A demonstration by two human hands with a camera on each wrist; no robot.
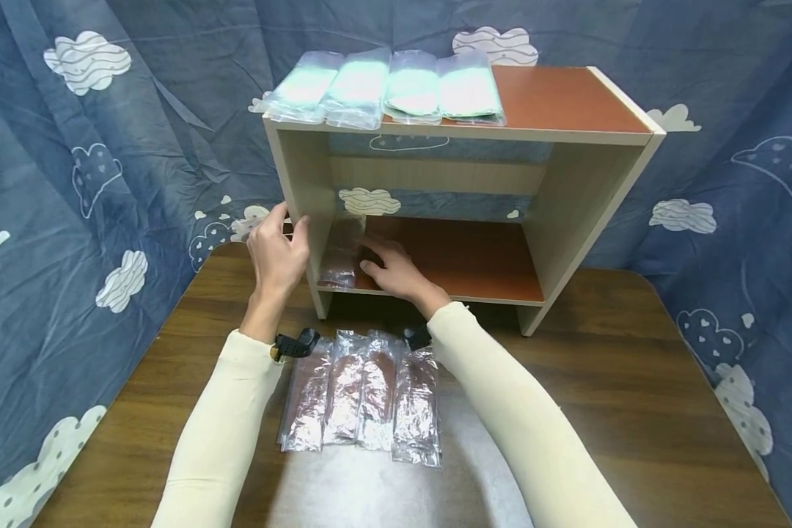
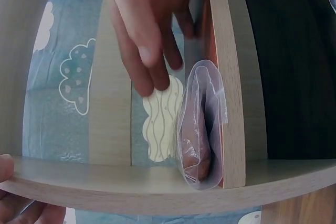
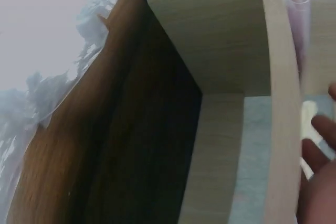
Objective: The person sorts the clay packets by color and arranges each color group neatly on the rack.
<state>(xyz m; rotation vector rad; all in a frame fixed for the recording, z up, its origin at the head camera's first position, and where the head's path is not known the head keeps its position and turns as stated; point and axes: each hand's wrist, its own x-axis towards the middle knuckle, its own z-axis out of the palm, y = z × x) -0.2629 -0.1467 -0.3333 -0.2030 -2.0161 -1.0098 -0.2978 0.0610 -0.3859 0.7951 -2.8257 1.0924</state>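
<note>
At the small shelf unit's left side panel point(image 1: 297, 198), my left hand point(image 1: 277, 253) holds the front edge, thumb on the edge and fingers along the outer face. My right hand point(image 1: 396, 271) reaches into the lower compartment with fingers loosely extended and nothing in them. Just left of it, a clear plastic packet with brownish contents point(image 1: 339, 257) lies on the lower board, along the left panel. The left wrist view shows the packet's folded end point(image 2: 199, 129) near the board's front edge, with the right hand's fingers point(image 2: 142, 40) farther inside.
Several clear packets with reddish-brown contents point(image 1: 363, 396) lie in a row on the wooden table point(image 1: 607, 411) before the unit. Several packets with pale green contents point(image 1: 356, 81) lie on the unit's top board point(image 1: 561, 95). A blue cloud-patterned curtain point(image 1: 171, 147) hangs behind.
</note>
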